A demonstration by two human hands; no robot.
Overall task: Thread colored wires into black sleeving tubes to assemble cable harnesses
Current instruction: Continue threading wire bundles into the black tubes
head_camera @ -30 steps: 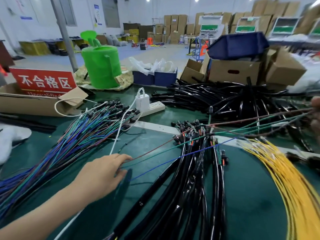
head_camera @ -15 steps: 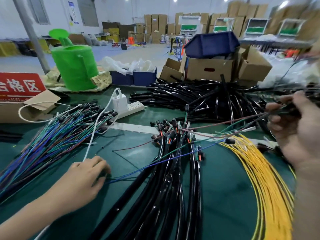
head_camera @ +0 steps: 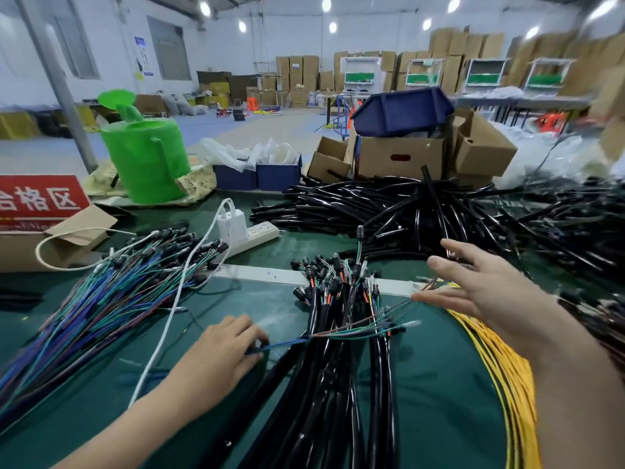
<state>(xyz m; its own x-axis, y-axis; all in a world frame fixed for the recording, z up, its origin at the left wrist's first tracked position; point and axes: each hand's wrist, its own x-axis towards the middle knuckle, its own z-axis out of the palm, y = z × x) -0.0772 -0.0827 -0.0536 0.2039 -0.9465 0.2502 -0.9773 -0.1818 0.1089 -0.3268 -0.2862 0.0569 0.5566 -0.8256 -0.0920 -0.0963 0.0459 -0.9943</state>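
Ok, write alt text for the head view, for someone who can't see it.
A person's left hand pinches a few colored wires that stretch across a bundle of black sleeved harnesses on a green table, toward the open right hand. A loose wire heap lies left, yellow wires right, black tubes behind.

White walls (head_camera: pixel 236 45), tall window (head_camera: pixel 169 52), round ceiling lamps (head_camera: pixel 326 4), pale grey floor (head_camera: pixel 270 130), stacked cardboard boxes (head_camera: pixel 297 72) along far wall, blurred racks (head_camera: pixel 422 71), perhaps workbenches

your left hand (head_camera: pixel 220 355) hides one end of the blue wire (head_camera: pixel 285 343). the left edge crops the red sign (head_camera: pixel 40 201).
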